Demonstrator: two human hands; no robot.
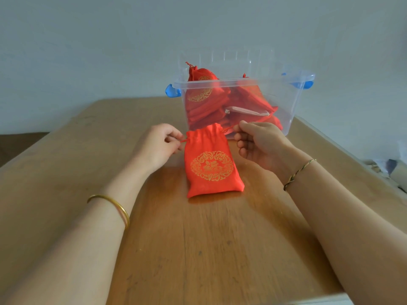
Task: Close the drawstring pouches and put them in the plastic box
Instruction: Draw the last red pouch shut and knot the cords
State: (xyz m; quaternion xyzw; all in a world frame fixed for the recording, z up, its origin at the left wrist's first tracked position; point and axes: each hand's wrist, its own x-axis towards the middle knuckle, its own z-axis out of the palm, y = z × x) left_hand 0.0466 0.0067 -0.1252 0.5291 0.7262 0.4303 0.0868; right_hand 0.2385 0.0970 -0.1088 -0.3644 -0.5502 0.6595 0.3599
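A red drawstring pouch [212, 166] with a gold round emblem lies on the wooden table [198, 249], its gathered mouth pointing away from me. My left hand [157, 145] pinches the red cord at the pouch's left side. My right hand [256, 143] pinches the cord at its right side. Both cords are short and taut. Just behind the pouch stands a clear plastic box [284, 102] with blue latches, holding several red pouches [203, 93] piled inside.
The box's clear lid [226, 56] leans upright behind it against the pale wall. The table's right edge runs diagonally past my right forearm, with some clutter [392, 168] beyond it at the far right.
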